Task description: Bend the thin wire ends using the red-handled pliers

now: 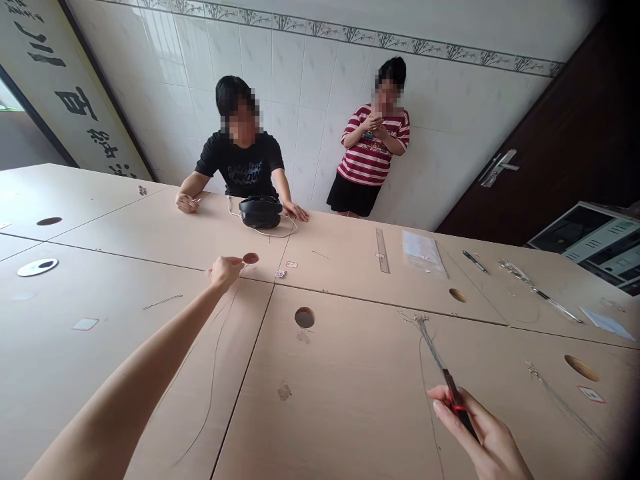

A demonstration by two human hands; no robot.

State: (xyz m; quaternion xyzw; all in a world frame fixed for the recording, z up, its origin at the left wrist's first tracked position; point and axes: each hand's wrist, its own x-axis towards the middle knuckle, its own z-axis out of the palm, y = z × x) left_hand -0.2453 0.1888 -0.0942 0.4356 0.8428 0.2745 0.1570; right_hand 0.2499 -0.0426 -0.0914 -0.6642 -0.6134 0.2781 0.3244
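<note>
My left hand (pixel 226 272) reaches far out over the table, its fingertips pinched together beside a round hole in the tabletop. A long thin wire (pixel 215 363) trails from near those fingers back toward me; its end at the fingers is too small to make out. At the lower right, my right hand (pixel 483 430) is closed around a slim black-and-red tool (pixel 456 397), whose kind I cannot tell. A bundle of thin wires (pixel 433 343) extends from the tool's tip, with small knobbly ends spread at the far end.
A second wire bundle (pixel 555 393) lies at the right. Farther back are a ruler (pixel 382 250), a clear plastic bag (pixel 424 253), a pen (pixel 475 261) and a black headset (pixel 261 212). One person (pixel 247 160) sits opposite; another (pixel 373 147) stands by the wall. Round holes (pixel 305 317) pierce the tabletop.
</note>
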